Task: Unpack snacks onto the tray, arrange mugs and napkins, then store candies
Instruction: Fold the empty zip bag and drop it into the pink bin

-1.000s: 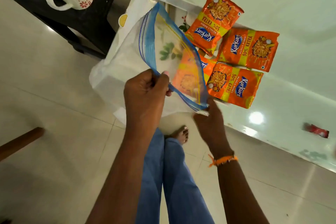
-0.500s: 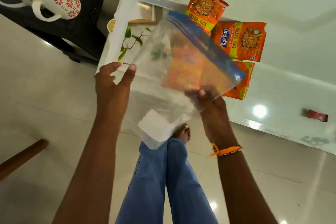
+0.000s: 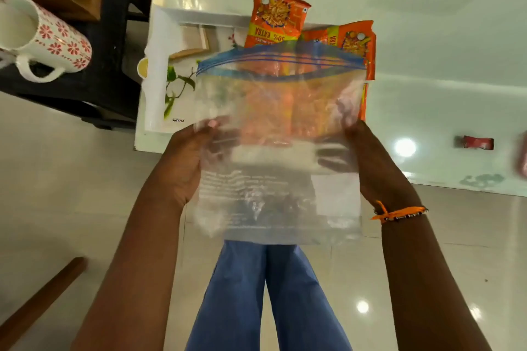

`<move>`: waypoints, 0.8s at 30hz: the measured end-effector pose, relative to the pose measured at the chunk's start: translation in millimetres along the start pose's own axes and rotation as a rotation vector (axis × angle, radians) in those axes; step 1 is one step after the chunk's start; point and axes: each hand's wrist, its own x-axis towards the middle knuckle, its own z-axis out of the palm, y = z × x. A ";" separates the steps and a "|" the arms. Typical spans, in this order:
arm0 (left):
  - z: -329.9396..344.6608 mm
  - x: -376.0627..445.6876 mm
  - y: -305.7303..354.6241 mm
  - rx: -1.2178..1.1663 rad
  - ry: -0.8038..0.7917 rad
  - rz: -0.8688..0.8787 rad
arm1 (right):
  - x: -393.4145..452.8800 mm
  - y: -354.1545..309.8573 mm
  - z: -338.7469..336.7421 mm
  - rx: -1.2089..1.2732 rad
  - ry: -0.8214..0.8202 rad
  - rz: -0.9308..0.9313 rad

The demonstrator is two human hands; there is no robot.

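I hold an empty clear zip bag [image 3: 273, 194] with a blue seal flat in front of me. My left hand [image 3: 182, 162] grips its left edge and my right hand [image 3: 368, 159] grips its right edge. Behind the bag, orange snack packets [image 3: 278, 16] lie on a white tray [image 3: 159, 88] with a leaf print; the bag partly hides several of them. A white mug with red flowers [image 3: 54, 40] stands on the dark side table at the upper left. A red candy [image 3: 477, 142] lies on the glass table at the right.
The pale glass table [image 3: 442, 51] reaches from the top centre to the right edge. A dark side table [image 3: 108, 85] stands at the upper left. A wooden bar [image 3: 40, 299] crosses the tiled floor at the lower left. My blue-trousered legs are below.
The bag has turned from tilted and open to flat and upright, its seal at the top. My left hand, free half a second ago, now holds its left edge.
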 end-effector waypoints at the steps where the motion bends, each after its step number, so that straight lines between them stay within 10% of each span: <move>1: 1.3 0.3 2.0 0.037 -0.018 0.022 | -4.5 3.2 -2.7 -0.044 0.025 -0.028; 7: 10.4 3.1 12.2 0.134 0.092 0.195 | -23.0 1.9 -13.6 -0.070 0.239 -0.219; 16: 18.1 -5.8 55.7 0.778 -0.194 0.281 | -42.5 -28.5 -27.8 -0.663 0.219 -0.112; 24: 56.4 5.3 68.6 1.034 0.169 0.459 | -48.8 -45.3 -19.4 -0.911 0.486 -0.305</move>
